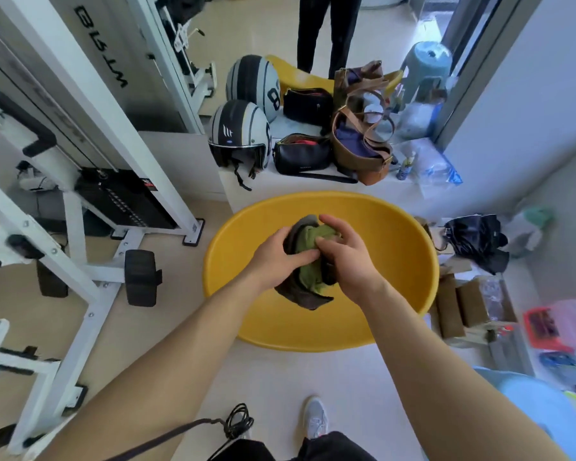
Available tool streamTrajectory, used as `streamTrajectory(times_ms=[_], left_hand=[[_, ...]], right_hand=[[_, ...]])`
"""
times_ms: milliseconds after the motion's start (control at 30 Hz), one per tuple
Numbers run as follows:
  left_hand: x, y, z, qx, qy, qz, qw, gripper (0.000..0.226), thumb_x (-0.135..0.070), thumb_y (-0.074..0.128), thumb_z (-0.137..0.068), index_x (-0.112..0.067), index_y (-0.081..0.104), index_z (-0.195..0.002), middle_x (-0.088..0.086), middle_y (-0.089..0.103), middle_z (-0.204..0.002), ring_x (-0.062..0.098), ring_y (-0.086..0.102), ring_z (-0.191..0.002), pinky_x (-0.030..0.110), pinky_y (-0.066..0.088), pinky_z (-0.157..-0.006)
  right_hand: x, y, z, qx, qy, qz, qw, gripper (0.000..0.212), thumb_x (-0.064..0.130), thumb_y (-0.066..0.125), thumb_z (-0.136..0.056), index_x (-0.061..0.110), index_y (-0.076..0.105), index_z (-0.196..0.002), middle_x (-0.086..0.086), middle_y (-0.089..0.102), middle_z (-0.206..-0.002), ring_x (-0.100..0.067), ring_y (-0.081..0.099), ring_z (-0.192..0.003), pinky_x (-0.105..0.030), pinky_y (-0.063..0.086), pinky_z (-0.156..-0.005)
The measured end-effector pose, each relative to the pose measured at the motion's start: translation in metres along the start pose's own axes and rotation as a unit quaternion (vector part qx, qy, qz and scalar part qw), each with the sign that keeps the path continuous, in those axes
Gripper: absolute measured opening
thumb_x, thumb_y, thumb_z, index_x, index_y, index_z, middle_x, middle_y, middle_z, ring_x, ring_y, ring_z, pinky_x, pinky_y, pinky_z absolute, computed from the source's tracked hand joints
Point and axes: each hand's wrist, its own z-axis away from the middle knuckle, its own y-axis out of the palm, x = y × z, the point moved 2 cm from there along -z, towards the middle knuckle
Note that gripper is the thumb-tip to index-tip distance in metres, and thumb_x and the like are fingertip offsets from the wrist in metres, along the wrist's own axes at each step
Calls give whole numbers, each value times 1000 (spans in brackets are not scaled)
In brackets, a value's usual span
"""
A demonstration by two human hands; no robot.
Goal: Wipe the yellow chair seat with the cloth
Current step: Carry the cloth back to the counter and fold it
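The yellow chair seat point(396, 247) is a round, bowl-shaped shell straight in front of me, low over the floor. A bunched cloth point(310, 261), green with dark brown edges, hangs over the middle of the seat. My left hand point(276, 257) grips its left side with the thumb across the green part. My right hand point(346, 257) holds its right side, fingers curled over the top. A brown corner of the cloth droops below both hands; whether it touches the seat I cannot tell.
White gym machine frames point(90, 207) fill the left. Behind the seat a low white shelf point(246, 194) carries two helmets point(238, 134), a black bag point(301, 154) and a brown bag point(363, 151). Boxes point(459, 307) and plastic bags crowd the right. A person's legs point(326, 31) stand at the back.
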Motion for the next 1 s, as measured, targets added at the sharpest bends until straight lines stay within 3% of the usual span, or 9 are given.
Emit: streamTrajectory(times_ms=[167,333,400,500,567,667,800,900,1000], left_hand=[[-1,-9,7,-26,-16,124,992,27,-28,60,-99,-21,68,-125,-6,71,-119,14,66,-113,34,52,-99],[-11,-28,18,-83,0,112,990,21,-27,54,-102,-21,72,-92,-2,76,-100,24,70,-101,36,56,-90],[-7,-23,23,-35,-9,97,995,9,-29,67,-95,-27,68,-103,-2,73,-106,20,69,-101,34,58,-88],[7,-9,32,-35,-47,105,993,51,-49,80,-77,-37,57,-120,-6,63,-122,16,65,-109,38,59,-88],[18,-8,39,-72,-38,98,992,53,-55,79,-74,-42,54,-119,-6,61,-125,19,64,-111,42,58,-88],[29,-22,56,-110,-42,187,975,20,-27,63,-97,-28,57,-116,5,70,-113,23,68,-104,37,59,-82],[45,-52,85,-152,-41,265,951,26,-20,65,-95,-15,61,-121,8,74,-112,25,70,-106,37,57,-89],[59,-69,110,-155,-42,317,935,34,-19,70,-90,-17,62,-123,4,73,-115,24,69,-109,40,55,-91],[71,-90,138,-155,-28,371,915,30,-12,63,-95,-13,60,-125,5,74,-113,21,70,-105,34,55,-83]], right_hand=[[10,-22,0,-31,13,-40,999,60,1,58,-91,32,42,-140,-8,66,-91,-27,67,-91,-39,57,-77],[14,-20,2,21,75,-43,996,19,-1,44,-88,12,58,-89,-7,50,-71,-22,49,-57,-21,38,-47],[10,-12,6,47,96,-78,991,14,2,46,-86,12,56,-85,-11,52,-74,-25,51,-60,-28,44,-54],[3,8,10,88,105,-123,983,17,1,45,-83,10,58,-90,-19,63,-94,-35,61,-86,-51,52,-85],[0,20,15,106,110,-133,979,23,-2,37,-85,10,56,-89,-18,64,-93,-35,62,-86,-49,52,-85],[-2,25,21,119,127,-153,973,20,8,38,-88,15,56,-80,-12,67,-85,-30,63,-79,-40,51,-75],[-19,28,21,77,132,63,986,19,35,61,-92,18,63,-84,-6,65,-91,-29,59,-88,-40,44,-77],[-32,54,30,76,69,315,944,31,34,74,-85,22,60,-109,-2,56,-112,-24,55,-103,-35,44,-80],[-20,106,57,121,-53,295,946,54,14,66,-89,40,51,-134,2,43,-133,-12,48,-116,-33,43,-95]])
